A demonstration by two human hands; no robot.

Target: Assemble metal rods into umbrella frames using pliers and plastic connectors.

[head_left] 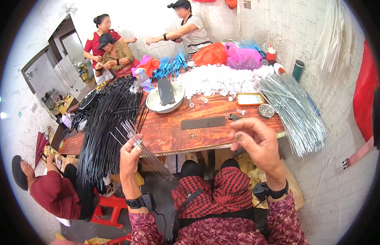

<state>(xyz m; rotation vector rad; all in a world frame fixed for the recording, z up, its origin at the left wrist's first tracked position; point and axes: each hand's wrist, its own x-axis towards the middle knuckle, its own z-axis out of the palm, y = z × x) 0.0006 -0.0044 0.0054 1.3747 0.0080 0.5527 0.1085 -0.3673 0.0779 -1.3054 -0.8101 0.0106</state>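
Note:
My left hand [130,159] is closed round a small sheaf of thin metal rods [154,160], which slant across it over the table's near edge. A small clear piece shows among the rods by the thumb. My right hand [255,143] is raised at the front edge, with thumb and forefinger bent close together; anything between them is too small to make out. Beyond the hands, a dark flat bar [203,123] lies on the wooden table [173,136]. Left of my left hand spreads a big heap of long black rods [106,130].
Silver rods [294,116] overhang the table at right. White plastic caps [222,81] are piled at the back, near an enamel basin [169,107] holding a dark block, a yellow-rimmed tray [250,99] and a tin of small parts [266,110]. Several people work around; one sits at left.

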